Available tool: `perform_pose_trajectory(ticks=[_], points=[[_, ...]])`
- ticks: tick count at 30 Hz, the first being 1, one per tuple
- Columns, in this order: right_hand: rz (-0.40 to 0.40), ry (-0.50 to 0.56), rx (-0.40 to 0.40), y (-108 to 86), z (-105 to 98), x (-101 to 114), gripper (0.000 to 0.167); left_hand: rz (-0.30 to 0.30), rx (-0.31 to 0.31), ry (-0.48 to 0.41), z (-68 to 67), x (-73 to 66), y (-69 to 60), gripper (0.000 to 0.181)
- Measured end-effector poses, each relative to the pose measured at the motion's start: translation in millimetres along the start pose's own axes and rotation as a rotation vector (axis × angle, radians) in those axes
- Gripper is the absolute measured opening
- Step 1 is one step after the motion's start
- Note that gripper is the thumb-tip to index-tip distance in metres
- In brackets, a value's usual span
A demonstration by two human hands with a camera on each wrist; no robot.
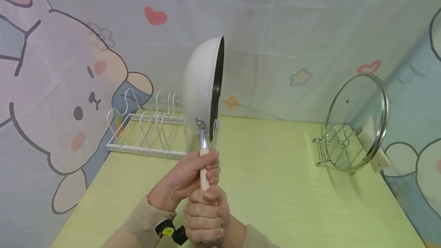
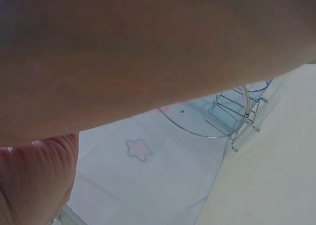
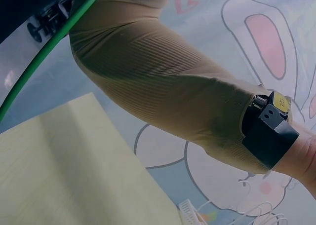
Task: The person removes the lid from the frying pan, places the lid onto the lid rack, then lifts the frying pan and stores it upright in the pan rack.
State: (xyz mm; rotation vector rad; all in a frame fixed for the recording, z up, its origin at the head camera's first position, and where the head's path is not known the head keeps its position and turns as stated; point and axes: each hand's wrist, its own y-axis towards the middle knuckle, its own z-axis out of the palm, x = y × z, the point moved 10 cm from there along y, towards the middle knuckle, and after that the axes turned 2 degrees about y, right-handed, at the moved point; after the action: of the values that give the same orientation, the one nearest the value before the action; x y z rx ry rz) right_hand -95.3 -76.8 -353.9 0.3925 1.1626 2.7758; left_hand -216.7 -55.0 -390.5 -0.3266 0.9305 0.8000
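Note:
A white frying pan (image 1: 200, 79) with a dark inside is held up in the middle of the head view. It stands on edge, handle down, its dark inside turned to the right. My left hand (image 1: 182, 175) grips the upper part of the pale handle (image 1: 204, 179), just below the metal neck. Directly beneath, my right hand (image 1: 206, 217) has its fingers curled round the lower handle. Neither wrist view shows the pan clearly; bare skin fills much of the left one, and a sleeve (image 3: 163, 82) with a wrist camera (image 3: 271, 129) crosses the right one.
Behind the pan on the left, a white wire rack (image 1: 148, 150) with upright loops stands on the light green table (image 1: 275, 186). At the right, a small metal stand (image 1: 320, 152) bears a glass lid (image 1: 385, 106) on edge. A patterned cloth (image 1: 268, 41) hangs behind.

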Motion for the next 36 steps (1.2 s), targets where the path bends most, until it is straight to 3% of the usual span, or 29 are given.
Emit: perform_pose_trajectory(ticks=[9,28,36], points=[[0.008,-0.009,-0.006,-3.6,-2.2,-0.5,0.046,-0.009,-0.012,-0.003,-2.1,3.9,0.6,0.020],[0.017,-0.017,0.009,-8.7,-3.6,-1.4,0.045,0.010,0.034,0.008,0.8,7.3,0.4,0.021],[0.014,-0.017,0.013,-9.6,-3.9,-2.6,0.045,-0.017,0.014,-0.005,-1.7,10.6,0.7,0.019]])
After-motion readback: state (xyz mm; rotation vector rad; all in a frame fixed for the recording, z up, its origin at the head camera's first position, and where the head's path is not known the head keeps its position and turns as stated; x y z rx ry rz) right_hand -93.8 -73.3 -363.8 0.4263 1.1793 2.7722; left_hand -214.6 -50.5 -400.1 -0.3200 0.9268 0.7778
